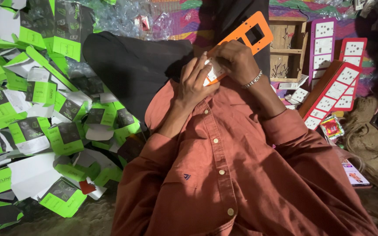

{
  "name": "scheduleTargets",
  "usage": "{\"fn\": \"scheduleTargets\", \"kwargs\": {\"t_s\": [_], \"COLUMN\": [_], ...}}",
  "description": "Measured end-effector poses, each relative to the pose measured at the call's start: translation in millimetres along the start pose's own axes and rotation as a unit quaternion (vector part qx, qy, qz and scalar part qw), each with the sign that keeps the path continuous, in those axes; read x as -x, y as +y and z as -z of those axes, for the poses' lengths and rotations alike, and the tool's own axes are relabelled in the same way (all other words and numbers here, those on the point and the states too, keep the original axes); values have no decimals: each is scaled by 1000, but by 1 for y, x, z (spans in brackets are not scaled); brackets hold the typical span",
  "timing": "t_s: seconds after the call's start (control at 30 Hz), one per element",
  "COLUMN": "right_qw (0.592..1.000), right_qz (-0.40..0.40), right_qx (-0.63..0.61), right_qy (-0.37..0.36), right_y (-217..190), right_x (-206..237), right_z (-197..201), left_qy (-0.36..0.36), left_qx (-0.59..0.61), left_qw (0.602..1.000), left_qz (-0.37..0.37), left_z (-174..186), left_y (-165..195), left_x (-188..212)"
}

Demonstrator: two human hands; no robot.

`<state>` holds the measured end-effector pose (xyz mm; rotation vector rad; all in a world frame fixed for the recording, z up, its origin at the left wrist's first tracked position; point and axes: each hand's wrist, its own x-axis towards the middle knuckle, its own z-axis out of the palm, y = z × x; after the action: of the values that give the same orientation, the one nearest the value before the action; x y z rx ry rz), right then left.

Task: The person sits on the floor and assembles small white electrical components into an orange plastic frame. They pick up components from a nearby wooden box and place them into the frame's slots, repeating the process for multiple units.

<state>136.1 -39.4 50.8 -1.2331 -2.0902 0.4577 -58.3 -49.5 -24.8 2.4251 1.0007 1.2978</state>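
Both hands grip a flat orange plastic switch-plate frame with rectangular cut-outs (241, 37), held up close against the chest of the rust-red buttoned shirt (224, 166). Left hand (195, 83), forearm bent steeply upward, pinches the frame's lower end where a white switch module (215, 70) sits, while the right hand (237, 61) (a metal bracelet (253, 79) at its wrist) curls over the plate, fingers closed on it. Green-and-black cardboard boxes (44, 113) lie heaped at the left.

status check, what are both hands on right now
Left hand and right hand both grip the orange plate, white socket at its lower end. Nothing in the way.
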Motion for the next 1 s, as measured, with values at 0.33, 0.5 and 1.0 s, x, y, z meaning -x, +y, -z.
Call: {"fn": "scheduleTargets", "kwargs": {"t_s": [0.33,0.5,1.0], "right_qw": [999,998,995], "right_qz": [1,35,-61], "right_qx": [7,-11,-11], "right_qy": [-34,-51,-83], "right_y": [9,6,0], "right_x": [0,-9,-20], "right_z": [-2,-1,-8], "left_qy": [-1,-10,-21], "left_qx": [-2,5,18], "left_qw": [1000,1000,1000], "left_qz": [15,22,7], "left_z": [-3,-4,2], "left_y": [-1,-1,-7], "left_x": [3,3,6]}}
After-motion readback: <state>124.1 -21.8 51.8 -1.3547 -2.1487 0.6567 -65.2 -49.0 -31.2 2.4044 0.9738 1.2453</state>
